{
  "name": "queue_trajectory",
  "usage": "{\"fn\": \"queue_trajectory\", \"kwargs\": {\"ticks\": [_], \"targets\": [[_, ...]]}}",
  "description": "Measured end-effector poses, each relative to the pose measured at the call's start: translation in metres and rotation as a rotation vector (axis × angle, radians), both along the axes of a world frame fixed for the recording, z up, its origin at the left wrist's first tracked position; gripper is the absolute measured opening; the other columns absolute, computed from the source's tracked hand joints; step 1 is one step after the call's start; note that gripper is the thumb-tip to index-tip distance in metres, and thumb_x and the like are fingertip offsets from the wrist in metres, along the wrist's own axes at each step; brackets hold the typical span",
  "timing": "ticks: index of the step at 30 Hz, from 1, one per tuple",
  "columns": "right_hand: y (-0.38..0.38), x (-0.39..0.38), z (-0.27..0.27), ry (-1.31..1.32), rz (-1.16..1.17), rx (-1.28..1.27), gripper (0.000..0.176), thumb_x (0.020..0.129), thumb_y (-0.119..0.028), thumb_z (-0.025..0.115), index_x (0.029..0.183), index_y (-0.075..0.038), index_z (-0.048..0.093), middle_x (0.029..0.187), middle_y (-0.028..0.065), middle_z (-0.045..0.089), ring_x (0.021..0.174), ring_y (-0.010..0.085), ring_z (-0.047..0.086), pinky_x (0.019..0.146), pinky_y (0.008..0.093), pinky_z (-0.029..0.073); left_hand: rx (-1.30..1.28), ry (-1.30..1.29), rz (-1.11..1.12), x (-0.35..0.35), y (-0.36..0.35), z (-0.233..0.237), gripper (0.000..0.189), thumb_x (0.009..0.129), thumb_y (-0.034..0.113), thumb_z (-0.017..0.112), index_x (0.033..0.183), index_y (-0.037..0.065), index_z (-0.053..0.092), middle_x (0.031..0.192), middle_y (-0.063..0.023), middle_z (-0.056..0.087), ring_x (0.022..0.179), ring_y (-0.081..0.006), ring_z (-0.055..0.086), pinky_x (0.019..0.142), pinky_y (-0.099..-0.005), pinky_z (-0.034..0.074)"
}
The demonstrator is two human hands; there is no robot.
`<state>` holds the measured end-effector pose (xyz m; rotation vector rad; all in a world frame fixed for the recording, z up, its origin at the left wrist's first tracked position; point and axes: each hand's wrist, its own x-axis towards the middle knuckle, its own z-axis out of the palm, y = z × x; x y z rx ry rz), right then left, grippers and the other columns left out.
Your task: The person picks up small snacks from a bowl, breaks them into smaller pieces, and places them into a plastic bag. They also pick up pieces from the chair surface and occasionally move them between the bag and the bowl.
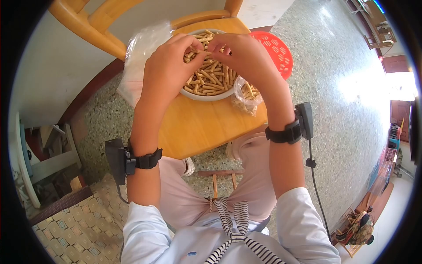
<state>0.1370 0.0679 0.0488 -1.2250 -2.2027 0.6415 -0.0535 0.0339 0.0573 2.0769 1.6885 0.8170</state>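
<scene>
A round, pale-rimmed bowl of short tan sticks (pixel 212 79) stands on the wooden chair seat (pixel 198 127). Over its upper part, my left hand (pixel 176 55) and my right hand (pixel 233 48) meet with fingertips close together. Both hands are closed in a pinch around something small and thin, perhaps one of the sticks; it is too small to make out. Right of the bowl, below my right hand, lies a small clear plastic bag (pixel 247 97) with more sticks. A larger clear plastic bag (pixel 140 57) is to the left, partly behind my left forearm.
A red perforated basket or lid (pixel 277 53) sits behind my right wrist. The chair's curved wooden back (pixel 99 22) rises at the upper left. A patterned cloth (pixel 83 224) is at the lower left, and shelves with items (pixel 378 31) stand far right.
</scene>
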Motion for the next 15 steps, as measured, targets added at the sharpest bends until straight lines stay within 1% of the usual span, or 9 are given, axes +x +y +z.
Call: {"fn": "queue_trajectory", "kwargs": {"ticks": [4, 7, 9, 10, 11, 12, 13, 14, 15], "targets": [[-0.004, -0.002, 0.000, 0.009, 0.001, -0.053, 0.018, 0.088, -0.024, 0.070, 0.098, -0.008, 0.071, 0.088, 0.0114, 0.072, 0.082, 0.0309, 0.069, 0.072, 0.0409, 0.054, 0.156, -0.086, -0.064, 0.005, -0.001, -0.001, 0.020, 0.085, 0.025, 0.076, 0.093, 0.009, 0.069, 0.106, -0.0008, 0.068, 0.093, -0.0235, 0.066, 0.079, -0.0360, 0.052], [0.002, 0.015, 0.005, -0.092, 0.021, -0.166, 0.020, 0.088, -0.023, 0.070, 0.101, -0.009, 0.072, 0.090, 0.0117, 0.073, 0.084, 0.0307, 0.070, 0.074, 0.0412, 0.055, 0.169, -0.180, -0.138, 0.010, -0.001, 0.003, 0.020, 0.083, 0.024, 0.078, 0.093, 0.008, 0.070, 0.106, 0.0002, 0.068, 0.095, -0.0225, 0.066, 0.080, -0.0350, 0.052], [0.008, 0.032, 0.006, -0.013, -0.212, -0.140, 0.021, 0.088, -0.025, 0.070, 0.103, -0.011, 0.073, 0.091, 0.0103, 0.074, 0.084, 0.0290, 0.070, 0.075, 0.0407, 0.055, 0.133, -0.215, -0.174, 0.015, -0.004, 0.006, 0.019, 0.084, 0.024, 0.077, 0.094, 0.009, 0.071, 0.104, -0.0002, 0.068, 0.096, -0.0226, 0.066, 0.080, -0.0352, 0.052], [0.010, 0.040, 0.006, -0.012, -0.212, -0.139, 0.021, 0.088, -0.025, 0.070, 0.103, -0.011, 0.073, 0.091, 0.0103, 0.074, 0.084, 0.0290, 0.070, 0.075, 0.0407, 0.055, 0.094, -0.250, -0.207, 0.019, -0.007, 0.008, 0.018, 0.084, 0.024, 0.077, 0.094, 0.009, 0.071, 0.102, -0.0006, 0.068, 0.097, -0.0226, 0.066, 0.081, -0.0354, 0.052], [0.012, 0.048, 0.006, 0.020, -0.250, -0.043, 0.021, 0.088, -0.025, 0.070, 0.103, -0.012, 0.074, 0.091, 0.0098, 0.074, 0.084, 0.0277, 0.071, 0.076, 0.0402, 0.055, 0.095, -0.249, -0.207, 0.024, -0.011, 0.008, 0.018, 0.084, 0.024, 0.077, 0.094, 0.009, 0.071, 0.102, -0.0006, 0.068, 0.097, -0.0226, 0.066, 0.081, -0.0354, 0.052], [0.012, 0.050, 0.009, 0.051, -0.288, 0.051, 0.021, 0.089, -0.026, 0.069, 0.104, -0.013, 0.075, 0.091, 0.0093, 0.074, 0.084, 0.0264, 0.071, 0.077, 0.0398, 0.055, 0.000, -0.286, -0.271, 0.030, -0.015, 0.008, 0.017, 0.086, 0.021, 0.076, 0.096, 0.008, 0.072, 0.102, -0.0016, 0.069, 0.093, -0.0181, 0.065, 0.078, -0.0312, 0.050], [0.010, 0.052, 0.012, 0.022, -0.314, 0.036, 0.020, 0.089, -0.027, 0.068, 0.100, -0.012, 0.075, 0.090, 0.0091, 0.074, 0.083, 0.0255, 0.070, 0.076, 0.0393, 0.055, -0.096, -0.322, -0.335, 0.036, -0.017, 0.007, 0.017, 0.087, 0.019, 0.076, 0.098, 0.006, 0.073, 0.103, -0.0026, 0.069, 0.090, -0.0137, 0.063, 0.075, -0.0271, 0.048], [0.009, 0.053, 0.013, 0.023, -0.320, 0.036, 0.020, 0.089, -0.027, 0.068, 0.100, -0.012, 0.075, 0.090, 0.0091, 0.074, 0.083, 0.0255, 0.070, 0.076, 0.0393, 0.055, -0.098, -0.320, -0.341, 0.042, -0.017, -0.001, 0.017, 0.087, 0.019, 0.076, 0.098, 0.006, 0.073, 0.103, -0.0026, 0.069, 0.090, -0.0137, 0.063, 0.075, -0.0271, 0.048], [0.007, 0.052, 0.013, -0.015, -0.338, 0.046, 0.021, 0.089, -0.028, 0.068, 0.100, -0.012, 0.075, 0.089, 0.0097, 0.074, 0.083, 0.0265, 0.070, 0.076, 0.0401, 0.054, 0.010, -0.258, -0.387, 0.048, -0.018, -0.008, 0.016, 0.088, 0.018, 0.075, 0.098, 0.006, 0.073, 0.100, -0.0028, 0.070, 0.089, -0.0136, 0.064, 0.075, -0.0267, 0.048]]}}
